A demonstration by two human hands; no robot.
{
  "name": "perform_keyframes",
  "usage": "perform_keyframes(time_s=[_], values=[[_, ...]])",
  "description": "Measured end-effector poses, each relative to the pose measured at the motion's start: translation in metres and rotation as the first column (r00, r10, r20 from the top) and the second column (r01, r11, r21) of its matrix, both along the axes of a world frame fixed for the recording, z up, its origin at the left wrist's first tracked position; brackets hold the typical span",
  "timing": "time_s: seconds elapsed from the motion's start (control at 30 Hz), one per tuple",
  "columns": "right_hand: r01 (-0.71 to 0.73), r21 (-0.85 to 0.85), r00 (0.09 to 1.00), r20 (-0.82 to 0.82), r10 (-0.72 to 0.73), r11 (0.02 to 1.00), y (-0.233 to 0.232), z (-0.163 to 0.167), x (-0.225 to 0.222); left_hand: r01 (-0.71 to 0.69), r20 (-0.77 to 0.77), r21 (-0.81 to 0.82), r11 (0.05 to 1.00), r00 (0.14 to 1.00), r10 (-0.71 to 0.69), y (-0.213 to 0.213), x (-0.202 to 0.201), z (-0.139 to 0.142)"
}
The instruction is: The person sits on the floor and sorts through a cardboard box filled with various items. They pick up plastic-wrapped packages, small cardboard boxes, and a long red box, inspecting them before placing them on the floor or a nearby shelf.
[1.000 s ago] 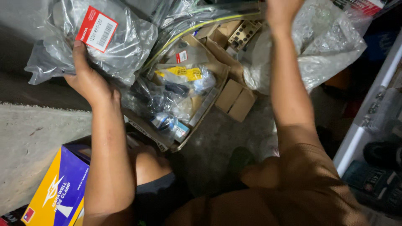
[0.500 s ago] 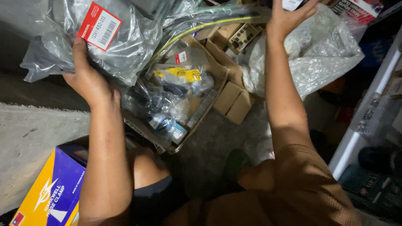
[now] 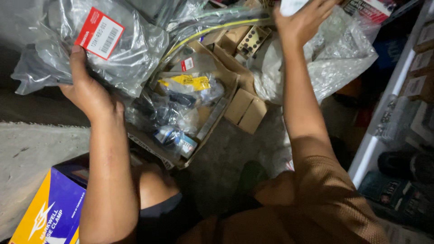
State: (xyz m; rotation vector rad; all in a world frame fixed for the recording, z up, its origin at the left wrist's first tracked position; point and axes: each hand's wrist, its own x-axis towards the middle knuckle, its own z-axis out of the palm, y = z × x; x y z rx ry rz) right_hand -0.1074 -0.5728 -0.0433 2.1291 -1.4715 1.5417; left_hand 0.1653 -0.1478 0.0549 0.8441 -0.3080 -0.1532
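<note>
Head view, looking down at both hands. Left hand (image 3: 88, 90) closed on clear plastic bag (image 3: 90, 45), thumb up along the bag's near face just below a red-and-white label (image 3: 99, 32); bag held raised at upper left, dark parts inside, contents not distinguishable. Right hand (image 3: 304, 20) up at top edge, fingers spread and loosely curled around a white item (image 3: 291, 6), mostly cut off by the frame; grip only partly visible, kind of item cannot be told. Between the two forearms: open cardboard box (image 3: 226, 86) on the floor, packed with small bagged parts, one with a yellow label (image 3: 186, 81), one a round blue-and-white piece (image 3: 174, 138) near the box's near corner. Yellow-green cable (image 3: 212, 26) running across the bags above the box. Small flat carton (image 3: 246, 110) just beside the box's right wall. Crumpled clear wrap (image 3: 343, 58) under and right of the right forearm. Purple-and-yellow box (image 3: 49, 212) at lower left, beside the left elbow. White shelf edge (image 3: 389, 108) along the right side.
</note>
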Motion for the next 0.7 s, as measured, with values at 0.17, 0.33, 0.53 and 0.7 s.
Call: perform_keyframes(time_s=[0.17, 0.33, 0.53, 0.7], values=[[0.000, 0.232, 0.979, -0.197, 0.047, 0.973, 0.013, -0.008, -0.004, 0.005, -0.005, -0.027, 1.000, 1.000, -0.005, 0.000, 0.000, 0.001], [0.002, 0.511, 0.942, -0.289, 0.169, 0.860, 0.008, -0.015, -0.005, 0.005, 0.002, -0.009, 1.000, 1.000, -0.005, 0.000, -0.001, -0.001], [-0.101, 0.613, 0.849, -0.358, 0.389, 0.783, 0.011, -0.014, 0.011, 0.029, -0.025, -0.030, 0.999, 0.999, -0.029, -0.005, -0.012, 0.006], [-0.342, 0.584, 0.829, -0.182, 0.530, 0.736, 0.023, -0.003, 0.048, 0.081, -0.039, 0.080, 0.994, 0.996, -0.078, -0.034, -0.039, 0.005]])
